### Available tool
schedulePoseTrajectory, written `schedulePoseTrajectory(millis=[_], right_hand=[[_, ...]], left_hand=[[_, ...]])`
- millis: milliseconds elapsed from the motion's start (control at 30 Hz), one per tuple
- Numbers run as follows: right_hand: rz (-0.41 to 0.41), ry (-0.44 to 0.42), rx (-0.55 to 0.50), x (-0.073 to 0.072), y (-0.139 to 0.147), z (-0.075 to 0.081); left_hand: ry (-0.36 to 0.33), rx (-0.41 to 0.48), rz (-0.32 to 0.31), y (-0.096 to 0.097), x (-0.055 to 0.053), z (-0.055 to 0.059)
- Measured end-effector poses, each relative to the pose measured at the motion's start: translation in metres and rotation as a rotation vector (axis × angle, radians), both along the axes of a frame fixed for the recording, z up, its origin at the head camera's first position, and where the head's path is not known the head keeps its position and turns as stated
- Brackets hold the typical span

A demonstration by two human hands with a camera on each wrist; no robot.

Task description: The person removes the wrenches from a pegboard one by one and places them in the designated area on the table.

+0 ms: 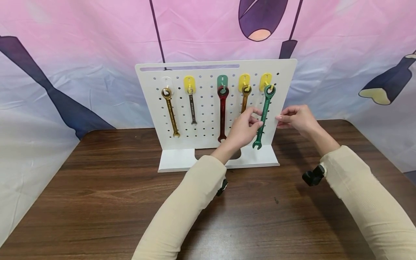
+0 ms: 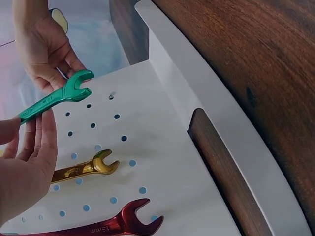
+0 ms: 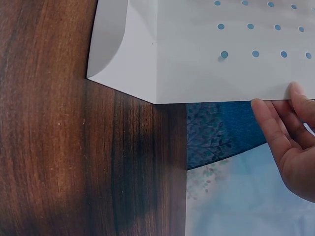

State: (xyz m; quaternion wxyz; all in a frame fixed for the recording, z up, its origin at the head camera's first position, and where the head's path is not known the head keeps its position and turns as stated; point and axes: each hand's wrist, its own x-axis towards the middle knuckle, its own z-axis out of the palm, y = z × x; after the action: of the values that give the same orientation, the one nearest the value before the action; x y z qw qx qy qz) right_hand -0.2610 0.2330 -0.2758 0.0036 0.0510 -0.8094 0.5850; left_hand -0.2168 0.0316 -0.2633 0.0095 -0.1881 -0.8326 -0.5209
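Note:
A green wrench (image 1: 264, 113) hangs by its ring end at the rightmost yellow hook (image 1: 265, 80) of a white pegboard (image 1: 208, 126). My left hand (image 1: 243, 129) pinches its shaft between thumb and fingers; in the left wrist view the wrench's open jaw end (image 2: 76, 89) points away from that hand. At the board's right edge, my right hand (image 1: 299, 120) grips the rim, thumb on the front face and fingers behind, as the right wrist view shows. An orange-gold wrench (image 1: 246, 96) hangs just left of the green one, its lower part hidden behind my left hand in the head view.
Further left on the board hang a red wrench (image 1: 222, 113), a small dark silver wrench (image 1: 192, 108) and a gold wrench (image 1: 171, 113). The board's white base (image 1: 177, 159) stands on a dark wooden table (image 1: 107, 191). Behind it hangs a printed cloth (image 1: 107, 72).

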Motion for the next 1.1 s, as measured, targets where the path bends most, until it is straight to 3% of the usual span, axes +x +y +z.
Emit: schedulePoseTrajectory(millis=[667,1100], right_hand=[[0.004,0.009,0.023,0.001,0.000,0.000],[0.004,0.003,0.030,0.001,0.000,0.001]], left_hand=[[-0.044,0.128,-0.124,-0.001,0.018,0.015],[-0.050,0.143,-0.160,-0.002,0.027,0.029]])
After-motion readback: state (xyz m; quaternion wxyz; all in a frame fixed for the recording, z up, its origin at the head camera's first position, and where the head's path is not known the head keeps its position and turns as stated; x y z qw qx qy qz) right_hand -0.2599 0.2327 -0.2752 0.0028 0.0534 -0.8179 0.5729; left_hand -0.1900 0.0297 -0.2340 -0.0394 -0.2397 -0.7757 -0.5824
